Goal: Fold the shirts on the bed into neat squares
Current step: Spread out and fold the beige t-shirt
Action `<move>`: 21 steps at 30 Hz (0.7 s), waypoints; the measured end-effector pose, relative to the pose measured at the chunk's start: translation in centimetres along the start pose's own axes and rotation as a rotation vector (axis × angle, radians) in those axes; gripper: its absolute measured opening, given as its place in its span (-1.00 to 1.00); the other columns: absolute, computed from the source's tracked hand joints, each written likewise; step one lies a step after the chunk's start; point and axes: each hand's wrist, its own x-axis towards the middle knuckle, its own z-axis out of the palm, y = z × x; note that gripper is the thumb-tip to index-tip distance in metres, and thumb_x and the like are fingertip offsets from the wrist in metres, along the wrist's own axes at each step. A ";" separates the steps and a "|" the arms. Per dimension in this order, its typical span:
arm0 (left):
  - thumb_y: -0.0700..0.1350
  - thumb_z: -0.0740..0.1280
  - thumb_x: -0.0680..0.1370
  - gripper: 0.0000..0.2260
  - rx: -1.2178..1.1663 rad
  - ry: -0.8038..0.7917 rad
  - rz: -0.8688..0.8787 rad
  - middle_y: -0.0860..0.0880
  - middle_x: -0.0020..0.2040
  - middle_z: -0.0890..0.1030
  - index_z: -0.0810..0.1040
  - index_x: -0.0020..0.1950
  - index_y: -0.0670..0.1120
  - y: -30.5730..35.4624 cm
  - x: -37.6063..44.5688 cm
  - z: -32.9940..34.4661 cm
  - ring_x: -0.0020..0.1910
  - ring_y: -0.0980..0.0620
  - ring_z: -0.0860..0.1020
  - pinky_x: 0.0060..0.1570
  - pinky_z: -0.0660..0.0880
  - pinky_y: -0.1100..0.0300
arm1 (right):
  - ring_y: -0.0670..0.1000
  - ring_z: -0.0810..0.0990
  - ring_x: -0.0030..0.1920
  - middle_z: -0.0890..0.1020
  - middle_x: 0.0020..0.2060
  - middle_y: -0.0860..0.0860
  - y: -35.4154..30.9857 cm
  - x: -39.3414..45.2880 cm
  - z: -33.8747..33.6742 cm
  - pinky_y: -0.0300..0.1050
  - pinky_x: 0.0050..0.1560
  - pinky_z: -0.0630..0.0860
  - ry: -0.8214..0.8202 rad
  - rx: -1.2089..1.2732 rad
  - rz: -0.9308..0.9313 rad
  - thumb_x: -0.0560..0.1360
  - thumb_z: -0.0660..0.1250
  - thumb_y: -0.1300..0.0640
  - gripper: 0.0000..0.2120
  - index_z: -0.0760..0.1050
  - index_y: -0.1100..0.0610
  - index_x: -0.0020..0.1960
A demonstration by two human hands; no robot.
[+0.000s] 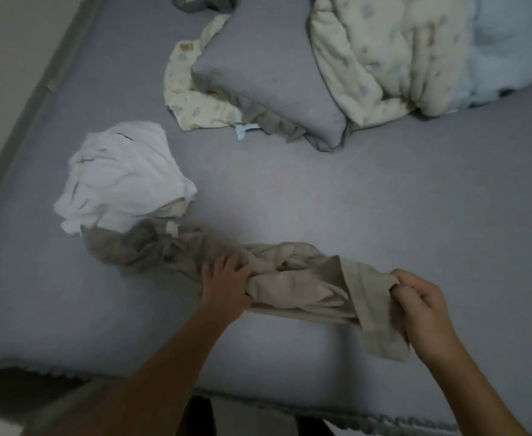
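Observation:
A crumpled beige shirt (302, 284) lies stretched across the near part of the grey bed (321, 196). My left hand (227, 284) grips its bunched middle. My right hand (422, 306) pinches its right end, and a flap of cloth hangs down below the fingers. To the left, a darker grey-brown shirt (132, 247) lies in a heap touching the beige one. Behind it sits a crumpled white shirt (123, 177).
A grey pillow (268, 73) lies at the back over a pale patterned cloth (192, 99). A cream and light blue quilt (415, 51) is bunched at the back right. The bed's frilled front edge (384, 420) runs along the bottom, a wall at the left.

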 end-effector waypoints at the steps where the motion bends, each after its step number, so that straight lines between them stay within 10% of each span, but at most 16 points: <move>1: 0.16 0.33 0.46 -0.55 -0.032 -0.020 0.001 0.02 0.44 0.33 0.43 0.34 0.13 2.2 -0.3 0.7 0.45 -0.09 0.23 0.42 0.06 -0.13 | -0.10 0.24 -0.45 0.26 -0.47 -0.06 0.9 0.0 -2.7 -0.22 -0.44 0.17 0.019 -0.065 0.008 0.57 0.17 0.37 -0.61 0.23 0.11 -0.38; 10: 0.18 0.23 0.52 -0.59 -0.228 -0.606 0.095 -0.07 0.31 0.51 0.42 0.31 0.04 14.6 -7.6 6.6 0.29 -0.13 0.48 0.24 0.41 0.03 | 0.08 0.57 -0.27 0.61 -0.28 0.09 14.4 -0.6 -15.1 -0.03 -0.18 0.51 -0.036 -0.781 0.451 0.60 0.27 0.02 -0.69 0.56 0.17 -0.23; 13: 0.13 0.27 0.56 -0.65 -0.388 -0.311 -0.068 -0.05 0.21 0.54 0.49 0.26 -0.02 14.1 -5.9 6.4 0.22 -0.12 0.52 0.18 0.45 0.07 | 0.15 0.61 -0.10 0.62 -0.05 0.13 16.6 -0.3 -12.8 -0.01 -0.02 0.55 -0.114 -0.834 0.500 0.56 0.32 0.04 -0.87 0.57 0.08 -0.03; 17: 0.06 0.43 0.46 -0.50 -0.302 0.238 -0.175 -0.18 0.31 0.45 0.46 0.34 -0.08 11.6 0.3 4.0 0.27 -0.26 0.41 0.22 0.37 -0.08 | 0.18 0.50 0.20 0.49 0.27 0.12 17.2 2.1 -9.0 0.03 0.23 0.44 -0.061 -0.830 0.266 0.49 0.40 0.07 -0.61 0.49 0.06 0.30; 21: 0.22 0.47 0.35 -0.11 -0.134 0.074 -0.371 -0.17 0.52 0.16 0.11 0.56 0.05 8.1 4.8 4.1 0.44 -0.26 0.19 0.35 0.22 -0.16 | 0.20 0.29 0.44 0.30 0.49 0.13 16.4 7.4 -3.8 0.06 0.46 0.22 -0.118 -0.910 -0.059 0.45 0.41 0.07 -0.35 0.31 0.09 0.50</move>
